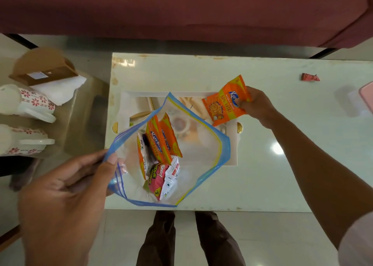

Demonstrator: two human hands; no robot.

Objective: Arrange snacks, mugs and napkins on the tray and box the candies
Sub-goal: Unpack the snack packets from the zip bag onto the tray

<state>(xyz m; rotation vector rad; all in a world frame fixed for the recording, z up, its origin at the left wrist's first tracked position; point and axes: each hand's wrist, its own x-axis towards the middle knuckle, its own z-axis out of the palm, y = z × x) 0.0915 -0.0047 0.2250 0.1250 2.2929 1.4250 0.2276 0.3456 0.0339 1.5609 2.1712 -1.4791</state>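
White and glossy, the low table (262, 165) stands in front of a maroon sofa (181, 9), and a printed tray (232, 154) with small gold handles lies flat on it, the thing everything else here sits around.

Over the near half of the tray, the left hand (66, 197) comes in from the near left, palm turned inward, thumb and fingers pinched on the blue zip rim of a clear plastic bag (201, 144). It holds the mouth wide open and lifted, so the bag covers much of the tray's picture. Inside lie several orange snack packets (159, 140) and a pink and white packet (161, 179), bunched toward the left side of the bag.

At the tray's far right corner, the right hand (256, 106) reaches in with the forearm stretched across the table, fingers closed on the edge of another orange packet (226, 102). That packet is tilted, its lower end over the tray's rim; whether it touches the tray I cannot say.

Well to the right of the tray a small red candy (310, 77) lies on the table, and a pink object (366, 96) shows at the edge of view beyond it. Left of the tray, off the table, a stool (88, 112) carries two flowered white mugs (26, 106), white napkins (60, 88) and a brown cardboard box (44, 68). Below the tray, past the table's near edge, the person's dark trouser legs (159, 241) show.
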